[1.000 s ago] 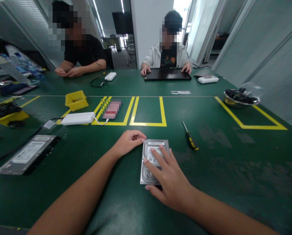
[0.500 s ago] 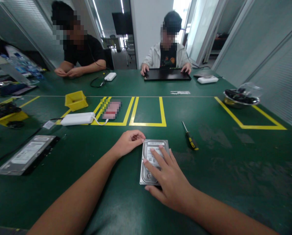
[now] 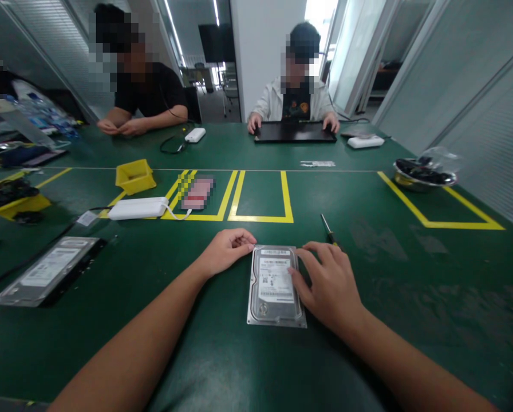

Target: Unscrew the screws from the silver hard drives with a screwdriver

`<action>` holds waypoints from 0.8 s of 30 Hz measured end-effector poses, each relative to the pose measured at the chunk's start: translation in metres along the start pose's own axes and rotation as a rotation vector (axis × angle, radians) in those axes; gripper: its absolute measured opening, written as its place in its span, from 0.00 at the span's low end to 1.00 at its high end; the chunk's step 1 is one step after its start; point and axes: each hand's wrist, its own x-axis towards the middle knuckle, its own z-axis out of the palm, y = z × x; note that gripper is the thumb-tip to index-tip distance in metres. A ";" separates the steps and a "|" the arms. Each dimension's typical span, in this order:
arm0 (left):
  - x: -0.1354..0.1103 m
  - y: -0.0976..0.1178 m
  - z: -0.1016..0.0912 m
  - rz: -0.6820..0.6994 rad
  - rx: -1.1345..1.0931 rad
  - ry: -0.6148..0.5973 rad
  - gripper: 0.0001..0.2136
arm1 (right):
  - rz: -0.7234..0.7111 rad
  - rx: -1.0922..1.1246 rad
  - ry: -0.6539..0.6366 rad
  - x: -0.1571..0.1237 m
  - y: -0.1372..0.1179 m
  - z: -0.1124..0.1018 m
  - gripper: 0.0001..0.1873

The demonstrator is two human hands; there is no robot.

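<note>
A silver hard drive (image 3: 276,289) with a white label lies flat on the green table in front of me. At its far left corner is my left hand (image 3: 228,252), its fingers curled and the thumb tip touching the corner. My right hand (image 3: 328,280) hovers over the drive's right edge with bent fingers apart, thumb tip over the label and forefinger near the far right corner. Just beyond that hand lies a screwdriver (image 3: 327,228), its yellow-black handle mostly hidden behind the fingers.
Another hard drive (image 3: 50,269) lies at left. Beyond are a white power bank (image 3: 138,208), a pixelated phone (image 3: 198,193), a yellow bin (image 3: 135,176) and yellow tape outlines. A metal bowl (image 3: 423,177) of dark parts stands at right. Opposite, a person holds a black panel (image 3: 295,132).
My right hand has lifted off the top of the hard drive and moved right to its edge, uncovering the label and covering the screwdriver's handle. My left hand has stayed at the corner.
</note>
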 end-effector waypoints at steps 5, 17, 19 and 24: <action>0.001 -0.001 0.000 0.013 0.005 -0.007 0.08 | 0.073 -0.058 -0.009 0.007 0.015 0.005 0.14; 0.003 -0.002 0.001 -0.001 0.088 0.010 0.09 | 0.120 -0.069 0.027 0.010 0.024 0.008 0.12; 0.003 0.000 0.001 -0.016 0.062 0.006 0.09 | 0.116 -0.058 0.018 0.009 0.023 0.008 0.12; 0.003 0.004 0.001 -0.024 0.037 -0.014 0.11 | 0.076 -0.029 -0.019 0.008 0.021 0.009 0.12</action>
